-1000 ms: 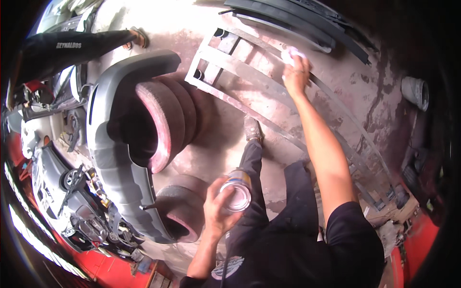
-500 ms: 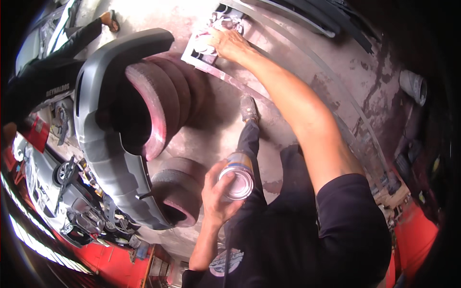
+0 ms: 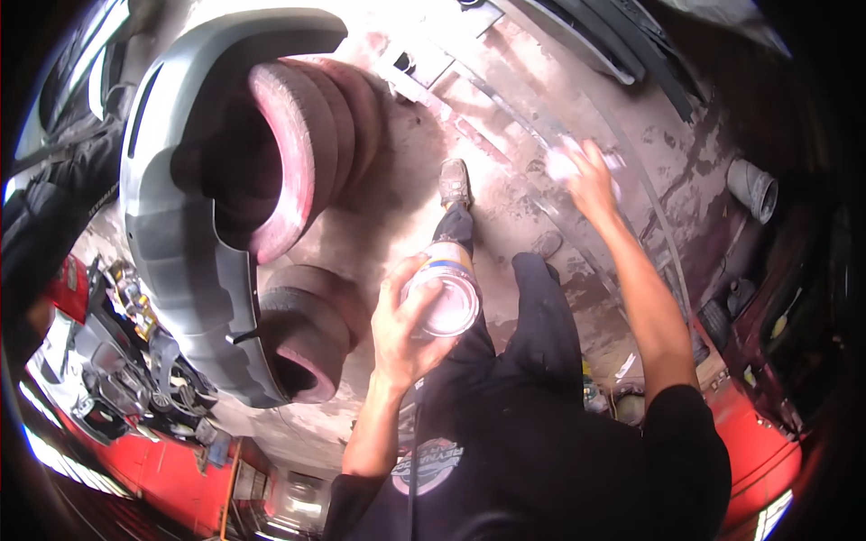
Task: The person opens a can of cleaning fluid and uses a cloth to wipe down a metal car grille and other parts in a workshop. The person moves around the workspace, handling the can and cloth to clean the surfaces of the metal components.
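Note:
My left hand (image 3: 400,335) is wrapped round a paint-style metal can (image 3: 448,303) with a yellow and blue band. The can is tilted so that one round, pale end faces me. Out to the right, my right hand (image 3: 593,187) grips a whitish crumpled cloth (image 3: 564,164), smeared by motion. To the left of my left hand stands a grey car bumper (image 3: 176,298), curved around stacked tyres (image 3: 311,149) with a pinkish tint. More tyres (image 3: 316,334) lie at its lower end. Neither hand touches the bumper.
A pale metal frame (image 3: 422,79) stands ahead, with a long thin strip running right from it. Dark trim parts (image 3: 600,36) lie at the far right, and a grey cylinder (image 3: 753,191) rests on the floor. Another person's dark sleeve (image 3: 54,216) shows at far left.
My right hand has left the metal frame and swung right and nearer, carrying the whitish cloth that lay there. My left hand still holds the can.

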A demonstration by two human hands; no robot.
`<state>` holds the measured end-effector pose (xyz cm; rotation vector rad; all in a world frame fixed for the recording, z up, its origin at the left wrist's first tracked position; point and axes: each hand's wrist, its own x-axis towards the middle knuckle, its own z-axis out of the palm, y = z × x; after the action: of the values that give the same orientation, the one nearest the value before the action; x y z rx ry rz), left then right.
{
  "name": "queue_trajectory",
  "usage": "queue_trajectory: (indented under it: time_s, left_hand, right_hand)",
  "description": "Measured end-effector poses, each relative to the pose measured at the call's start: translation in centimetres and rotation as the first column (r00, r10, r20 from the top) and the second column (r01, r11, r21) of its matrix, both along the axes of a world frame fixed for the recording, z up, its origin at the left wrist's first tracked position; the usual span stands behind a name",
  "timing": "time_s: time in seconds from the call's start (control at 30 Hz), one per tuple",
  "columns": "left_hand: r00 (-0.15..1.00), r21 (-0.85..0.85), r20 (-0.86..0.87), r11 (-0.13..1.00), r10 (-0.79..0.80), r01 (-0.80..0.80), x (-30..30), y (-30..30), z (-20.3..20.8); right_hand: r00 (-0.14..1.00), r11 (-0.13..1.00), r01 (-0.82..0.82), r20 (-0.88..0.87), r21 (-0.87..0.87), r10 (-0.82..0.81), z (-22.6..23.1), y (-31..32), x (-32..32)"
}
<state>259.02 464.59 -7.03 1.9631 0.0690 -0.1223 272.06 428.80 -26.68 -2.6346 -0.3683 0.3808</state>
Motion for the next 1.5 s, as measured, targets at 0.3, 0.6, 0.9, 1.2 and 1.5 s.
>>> queue_trajectory:
  time_s: [0.3,0.6,0.9,1.2,1.5]
  left_hand:
    - [0.998,0.04,-0.048,0.998,0.045,-0.043,-2.5,0.0,-2.1]
    - [0.994,-0.043,0.056,0.994,-0.096,0.099,1.4,-5.5,-2.5]
    - [0.91,-0.001,0.061,0.912,-0.409,0.41,2.0,-14.2,-0.1]
    - [0.784,0.219,-0.023,0.762,-0.621,0.61,-3.8,-29.6,2.5]
    - [0.549,0.373,-0.109,0.478,-0.829,0.795,-11.7,-46.1,2.2]
  right_hand:
    - [0.939,0.943,-0.313,0.19,0.115,0.288,-8.1,22.6,8.0]
    - [0.719,0.826,0.208,-0.491,-0.523,-0.492,-0.4,-15.4,-25.4]
    - [0.525,0.508,0.849,-0.131,0.144,-0.841,2.9,-20.1,-18.9]
    - [0.863,0.875,0.469,0.273,-0.119,-0.426,-4.1,-27.6,-29.4]
    - [0.23,0.15,0.929,0.211,-0.337,-0.95,-6.1,-60.7,-58.3]
